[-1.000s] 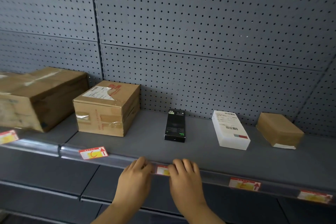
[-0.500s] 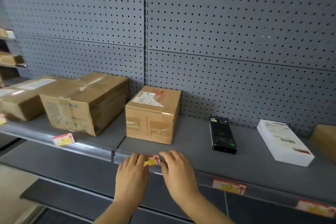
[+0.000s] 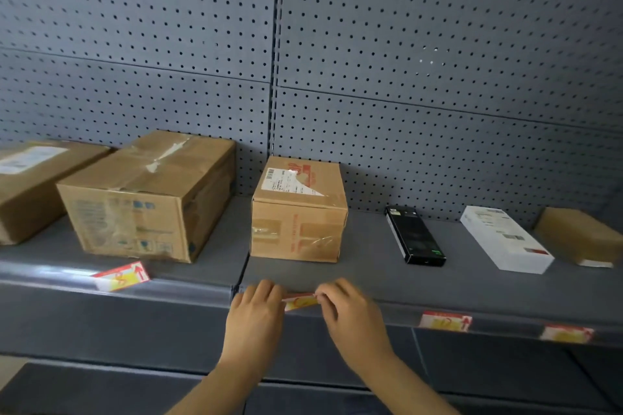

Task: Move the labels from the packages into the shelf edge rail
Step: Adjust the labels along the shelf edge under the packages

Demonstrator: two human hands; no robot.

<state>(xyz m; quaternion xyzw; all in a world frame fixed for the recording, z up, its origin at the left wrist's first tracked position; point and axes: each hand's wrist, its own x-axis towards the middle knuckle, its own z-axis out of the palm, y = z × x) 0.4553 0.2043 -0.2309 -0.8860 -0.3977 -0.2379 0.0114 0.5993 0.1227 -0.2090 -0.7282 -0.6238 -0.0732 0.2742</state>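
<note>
A red and yellow label point(image 3: 301, 301) sits at the shelf edge rail point(image 3: 188, 291), in front of the small cardboard box point(image 3: 298, 212). My left hand point(image 3: 257, 317) covers the label's left end and my right hand point(image 3: 350, 313) pinches its right end. Both hands rest their fingertips on the rail. Another label point(image 3: 122, 276) leans tilted in the rail below the big cardboard box point(image 3: 148, 199). Two more labels point(image 3: 445, 321) point(image 3: 567, 333) sit in the rail to the right.
The grey shelf point(image 3: 371, 266) also carries a third carton point(image 3: 30, 182) at the far left, a black slim box point(image 3: 415, 235), a white box point(image 3: 505, 239) and a brown padded parcel point(image 3: 580, 236). Grey pegboard backs the shelf. A lower shelf lies beneath.
The view and both hands have shifted left along the rail, from the label near the black box to the one before the small carton. The hands now sit slightly further apart on it.
</note>
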